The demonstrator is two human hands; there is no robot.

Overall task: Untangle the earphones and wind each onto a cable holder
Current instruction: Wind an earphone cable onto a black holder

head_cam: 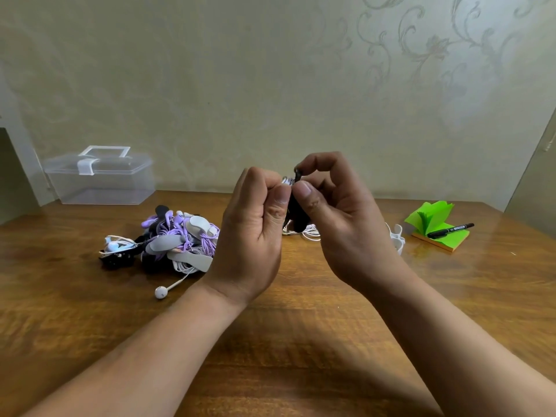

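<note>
Both my hands are raised above the table's middle and meet at a black cable holder (pixel 298 219) with white earphone cable wound on it. My left hand (pixel 255 230) has its fingers curled round the holder's left side. My right hand (pixel 337 218) pinches the holder's top between thumb and forefinger. White cable (pixel 304 233) trails from the holder down to the table behind my hands. A pile of wound earphones (pixel 171 239), purple, white and black on grey and black holders, lies at the left, with one loose white earbud (pixel 161 292) in front of it.
A clear plastic box (pixel 100 179) with a lid and handle stands at the back left against the wall. A white cable holder (pixel 397 237) lies right of my right hand. A green sticky-note pad (pixel 433 221) with a black marker (pixel 449 230) on it sits at the right on the wooden table (pixel 301 341).
</note>
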